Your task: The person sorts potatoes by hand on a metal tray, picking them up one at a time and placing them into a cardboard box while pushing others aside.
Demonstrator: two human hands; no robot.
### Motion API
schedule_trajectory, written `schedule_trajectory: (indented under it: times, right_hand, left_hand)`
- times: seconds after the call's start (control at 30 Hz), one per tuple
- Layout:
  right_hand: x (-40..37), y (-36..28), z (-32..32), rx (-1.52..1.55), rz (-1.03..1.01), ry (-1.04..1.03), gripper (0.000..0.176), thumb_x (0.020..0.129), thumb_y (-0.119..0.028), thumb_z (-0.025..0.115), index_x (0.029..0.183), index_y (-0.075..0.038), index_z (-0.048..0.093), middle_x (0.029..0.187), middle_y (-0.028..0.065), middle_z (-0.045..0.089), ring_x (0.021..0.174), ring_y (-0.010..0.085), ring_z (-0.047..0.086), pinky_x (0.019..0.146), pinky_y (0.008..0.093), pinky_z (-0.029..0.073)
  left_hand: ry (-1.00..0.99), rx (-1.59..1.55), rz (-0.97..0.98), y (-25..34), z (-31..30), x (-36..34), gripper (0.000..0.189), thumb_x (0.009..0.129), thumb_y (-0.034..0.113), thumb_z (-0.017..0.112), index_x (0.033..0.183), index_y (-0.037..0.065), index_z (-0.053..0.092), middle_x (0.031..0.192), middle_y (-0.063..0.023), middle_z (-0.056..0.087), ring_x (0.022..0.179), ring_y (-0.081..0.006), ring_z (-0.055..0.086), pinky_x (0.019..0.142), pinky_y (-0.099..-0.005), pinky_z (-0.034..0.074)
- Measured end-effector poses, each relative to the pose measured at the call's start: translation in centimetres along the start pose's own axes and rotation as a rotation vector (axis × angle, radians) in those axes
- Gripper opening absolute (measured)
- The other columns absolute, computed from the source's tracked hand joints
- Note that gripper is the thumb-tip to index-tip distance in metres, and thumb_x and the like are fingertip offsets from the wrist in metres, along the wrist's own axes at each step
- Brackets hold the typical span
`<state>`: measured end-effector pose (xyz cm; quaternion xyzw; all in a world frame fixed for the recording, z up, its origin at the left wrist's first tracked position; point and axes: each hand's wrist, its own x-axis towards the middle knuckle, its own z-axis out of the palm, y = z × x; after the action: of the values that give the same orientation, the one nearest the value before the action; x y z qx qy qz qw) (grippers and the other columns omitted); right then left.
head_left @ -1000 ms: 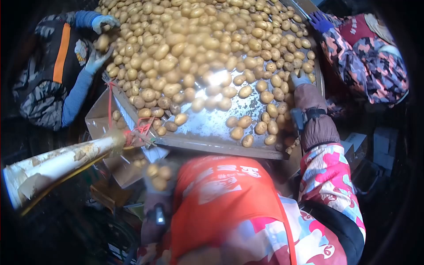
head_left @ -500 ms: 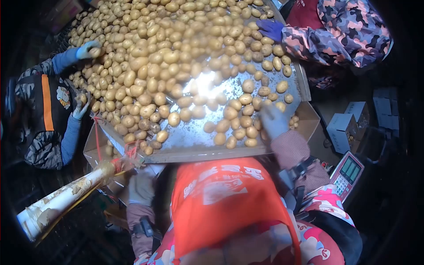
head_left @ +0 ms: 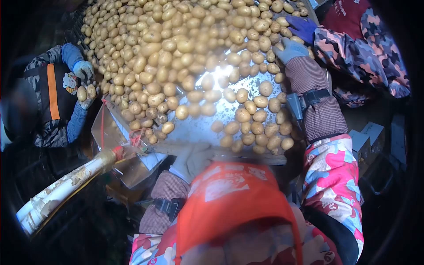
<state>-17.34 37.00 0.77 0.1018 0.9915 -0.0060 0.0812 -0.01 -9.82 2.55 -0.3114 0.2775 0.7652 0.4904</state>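
My right hand (head_left: 292,49), in a light grey-blue glove, reaches to the far right of the metal sorting table (head_left: 190,130). Its fingers are apart over the potatoes (head_left: 265,43), and no potato shows lifted in it. Close to my body, my left hand (head_left: 193,161) lies at the table's front edge in a pale glove. Its fingers look stretched out, somewhat blurred, with nothing seen in them. A loose group of potatoes (head_left: 257,128) rests near the front right, and a big heap (head_left: 145,53) covers the far and left parts.
At left, a co-worker's gloved hands (head_left: 84,70) are by potatoes. Another person's purple glove (head_left: 302,28) is close to my right hand. A cardboard box (head_left: 128,170) and a taped white pole (head_left: 66,187) stand front left. White boxes (head_left: 366,139) sit at right.
My right hand has moved away from me, from the front right potatoes to the far right side. My left hand has come up to the table's front edge. The view has shifted.
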Motion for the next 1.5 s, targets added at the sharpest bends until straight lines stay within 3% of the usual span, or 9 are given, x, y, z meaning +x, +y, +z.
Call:
schedule_trajectory:
  times: [0.27,0.4,0.5,0.57,0.77,1.0,1.2,1.43,1.5]
  right_hand:
    - [-7.3,-5.7,-1.8,0.886,0.204,0.03,0.06,0.076,-0.033,0.081,0.127,-0.006,0.065,0.121,0.0205,0.065,0.113,0.0326,0.063,0.099,0.0416,0.049]
    - [-9.7,-9.0,0.9,0.492,-0.214,-0.297,0.042,0.085,-0.023,0.071,0.121,-0.002,0.065,0.12,0.0199,0.063,0.111,0.0334,0.06,0.098,0.0436,0.048]
    - [-5.9,-4.0,0.3,0.549,-0.09,-0.099,0.04,0.091,-0.026,0.061,0.125,-0.005,0.062,0.128,0.0218,0.059,0.113,0.0359,0.059,0.1,0.0439,0.047]
    - [-3.0,3.5,6.6,0.373,0.043,0.145,0.048,0.095,-0.032,0.054,0.138,-0.011,0.055,0.132,0.0222,0.058,0.118,0.038,0.059,0.104,0.045,0.044]
    - [-2.7,1.9,5.0,0.372,0.311,-0.15,0.065,0.089,-0.042,0.063,0.145,-0.012,0.049,0.14,0.0246,0.055,0.128,0.0373,0.055,0.11,0.0418,0.042]
    - [-16.1,-5.8,1.8,1.248,0.03,-0.266,0.049,0.101,-0.031,0.051,0.14,-0.002,0.052,0.132,0.0206,0.061,0.122,0.0306,0.06,0.101,0.0396,0.049]
    - [-26.7,-9.9,3.4,1.087,-0.127,-0.167,0.037,0.097,-0.013,0.057,0.132,-0.001,0.059,0.122,0.0197,0.064,0.115,0.0304,0.061,0.102,0.0367,0.046]
    - [-23.0,-1.2,5.7,0.437,0.044,0.136,0.057,0.091,-0.025,0.065,0.142,-0.006,0.05,0.14,0.0218,0.052,0.131,0.0378,0.048,0.109,0.0475,0.038]
    - [-20.9,-3.2,7.5,0.253,-0.056,0.192,0.066,0.09,-0.033,0.065,0.147,-0.008,0.044,0.145,0.0224,0.046,0.136,0.0415,0.042,0.111,0.0547,0.033]
  left_hand:
    - [-0.134,0.119,0.124,1.1,9.7,4.4,0.052,0.1,0.038,0.051,0.14,0.004,0.049,0.141,-0.0208,0.05,0.132,-0.0364,0.045,0.113,-0.049,0.035]
    - [-0.264,0.72,0.58,0.0,8.2,11.1,0.042,0.098,0.026,0.051,0.134,0.005,0.054,0.136,-0.0174,0.055,0.131,-0.0343,0.048,0.11,-0.0454,0.04]
    - [-0.033,0.529,0.16,0.5,7.7,11.8,0.036,0.1,0.023,0.05,0.131,0.005,0.056,0.129,-0.0137,0.059,0.122,-0.0239,0.055,0.102,-0.0382,0.047]
    - [-0.063,-0.433,-0.12,-0.1,7.9,9.5,0.035,0.102,0.021,0.048,0.132,0.004,0.055,0.128,-0.0129,0.06,0.117,-0.0209,0.057,0.099,-0.0361,0.049]
    - [0.009,-0.463,-0.09,-1.4,4.6,7.8,0.033,0.105,0.019,0.045,0.133,0.003,0.055,0.13,-0.0121,0.058,0.115,-0.0202,0.056,0.1,-0.0347,0.048]
    - [-0.189,0.687,0.236,-0.5,7.1,6.5,0.039,0.103,0.02,0.054,0.138,0.002,0.051,0.134,-0.013,0.058,0.12,-0.0212,0.058,0.103,-0.0329,0.047]
    - [-0.261,1.033,0.418,-1.1,1.8,4.6,0.05,0.101,0.031,0.059,0.141,0.003,0.048,0.127,-0.0122,0.06,0.105,-0.0212,0.062,0.089,-0.0342,0.052]
    - [-0.462,-0.266,0.368,3.2,-16.3,-10.3,0.05,0.099,0.043,0.057,0.135,0.008,0.052,0.106,-0.0082,0.059,0.072,-0.0154,0.056,0.054,-0.0291,0.048]
    - [0.418,-0.547,0.742,5.9,-17.1,-15.3,0.046,0.1,0.04,0.054,0.131,0.006,0.054,0.126,-0.0107,0.061,0.092,-0.0215,0.064,0.074,-0.0343,0.058]
